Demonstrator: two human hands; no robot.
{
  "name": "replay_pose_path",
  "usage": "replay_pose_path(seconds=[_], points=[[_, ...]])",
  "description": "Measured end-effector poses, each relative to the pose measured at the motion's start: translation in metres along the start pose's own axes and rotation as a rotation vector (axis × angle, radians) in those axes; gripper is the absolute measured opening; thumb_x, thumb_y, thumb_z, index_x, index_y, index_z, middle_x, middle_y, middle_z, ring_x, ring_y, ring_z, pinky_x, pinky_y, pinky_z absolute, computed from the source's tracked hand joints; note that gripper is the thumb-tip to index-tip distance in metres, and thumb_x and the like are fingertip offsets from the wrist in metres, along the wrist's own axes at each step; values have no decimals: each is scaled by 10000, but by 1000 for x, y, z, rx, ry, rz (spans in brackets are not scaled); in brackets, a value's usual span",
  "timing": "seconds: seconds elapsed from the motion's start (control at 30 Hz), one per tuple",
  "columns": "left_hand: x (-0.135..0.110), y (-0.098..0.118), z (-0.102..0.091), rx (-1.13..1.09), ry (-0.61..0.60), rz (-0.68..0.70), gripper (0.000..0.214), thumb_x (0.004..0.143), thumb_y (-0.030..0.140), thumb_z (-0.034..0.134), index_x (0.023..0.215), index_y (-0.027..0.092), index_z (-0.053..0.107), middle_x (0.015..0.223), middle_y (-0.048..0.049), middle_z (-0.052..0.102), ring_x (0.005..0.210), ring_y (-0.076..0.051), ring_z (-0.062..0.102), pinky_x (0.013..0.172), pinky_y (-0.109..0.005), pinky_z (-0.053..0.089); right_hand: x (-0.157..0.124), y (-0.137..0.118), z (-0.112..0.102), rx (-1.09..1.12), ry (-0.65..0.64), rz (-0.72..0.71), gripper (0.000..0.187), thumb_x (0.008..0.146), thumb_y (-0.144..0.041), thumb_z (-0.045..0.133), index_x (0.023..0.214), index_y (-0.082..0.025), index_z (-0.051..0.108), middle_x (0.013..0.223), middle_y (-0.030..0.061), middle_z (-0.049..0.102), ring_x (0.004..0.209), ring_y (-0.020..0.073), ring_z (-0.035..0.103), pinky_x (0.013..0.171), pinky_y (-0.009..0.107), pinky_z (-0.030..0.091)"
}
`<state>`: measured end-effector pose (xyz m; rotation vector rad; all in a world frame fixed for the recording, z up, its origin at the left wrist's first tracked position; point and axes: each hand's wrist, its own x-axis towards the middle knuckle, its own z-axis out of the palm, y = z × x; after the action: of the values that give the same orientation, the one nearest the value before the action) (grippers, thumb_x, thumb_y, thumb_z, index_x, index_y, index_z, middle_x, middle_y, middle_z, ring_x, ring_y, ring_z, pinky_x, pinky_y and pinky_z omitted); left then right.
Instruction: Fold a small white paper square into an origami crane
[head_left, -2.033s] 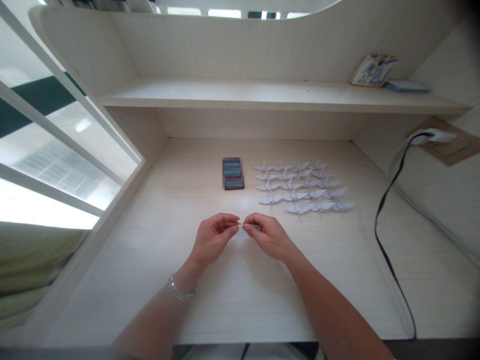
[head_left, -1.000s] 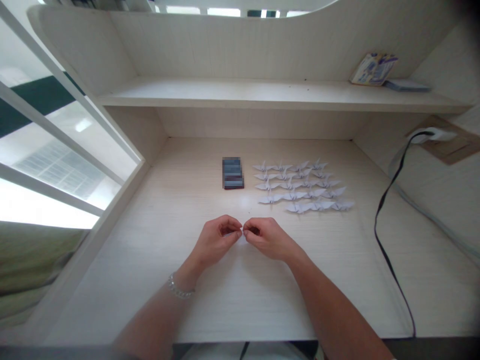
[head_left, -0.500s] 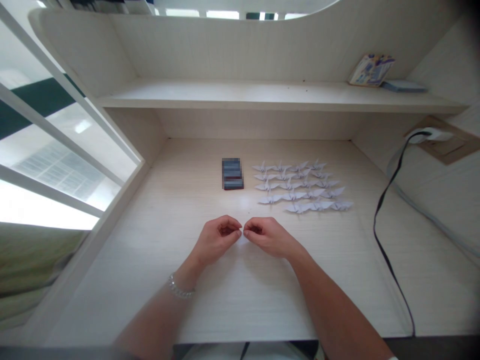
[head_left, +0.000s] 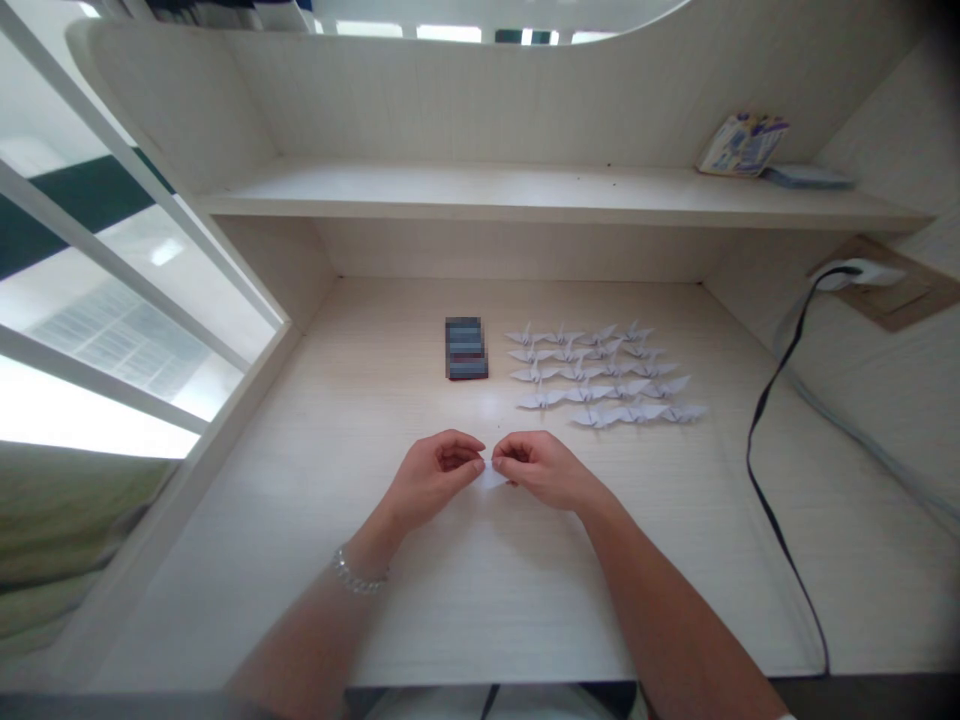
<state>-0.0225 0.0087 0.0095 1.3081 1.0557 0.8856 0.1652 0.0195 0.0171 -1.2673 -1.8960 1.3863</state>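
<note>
Standing here I see the L hand (head_left: 435, 475) and R hand (head_left: 551, 470) almost meeting over the worktop (head_left: 360, 380), fingertips just apart, both sets of fingers pinched on a small bit of white paper (head_left: 493, 479). It's btwn & just below the tips, mostly hidden, so can't tell its fold. Beyond the R fingers, off to their right, are white paper cranes (head_left: 592, 391) in approx. 5 rows, wings nearly touching. Straight past the fingertips, left of the cranes, lies a small dark rectangle (head_left: 466, 348), pixelated. Well right of the fingers hangs a black cable (head_left: 748, 440). Behind the L fingers, a bracelet (head_left: 361, 578) on the wrist.
</note>
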Motion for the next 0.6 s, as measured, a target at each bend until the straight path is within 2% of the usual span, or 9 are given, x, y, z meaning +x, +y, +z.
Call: replay_pose_path(seconds=[0.2, 0.37, 0.53, 0.6], points=[[1, -3, 0, 14, 25, 6, 177, 685, 225, 648, 830, 130, 606, 765, -58, 658, 697, -135, 607, 647, -250, 479, -1, -1, -1, -12, -46, -11, 172, 746, -185, 470, 782, -145, 634, 646, 3, 594, 573, 103, 529, 523, 204, 401], [-1, -2, -1, 18, 25, 13, 174, 682, 233, 653, 818, 133, 611, 760, -53, 656, 695, -140, 608, 636, -249, 476, -1, 0, -5, 83, -103, 31, 196, 753, -170, 454, 823, -143, 634, 739, 24, 617, 626, 120, 585, 555, 217, 454], [-1, -2, -1, 37, 33, 19, 170, 682, 238, 648, 815, 137, 619, 763, -59, 662, 689, -145, 610, 631, -254, 479, -2, -4, -4, -2, -19, -33, 196, 788, -227, 466, 846, -161, 641, 801, 29, 630, 708, 130, 560, 600, 227, 435], [-1, -1, 0, 41, 24, 18, 164, 681, 239, 644, 808, 138, 627, 768, -63, 667, 696, -152, 614, 638, -261, 484, -2, -6, -1, -65, -8, -58, 178, 779, -287, 512, 804, -159, 634, 712, 13, 615, 644, 121, 535, 562, 221, 403]])
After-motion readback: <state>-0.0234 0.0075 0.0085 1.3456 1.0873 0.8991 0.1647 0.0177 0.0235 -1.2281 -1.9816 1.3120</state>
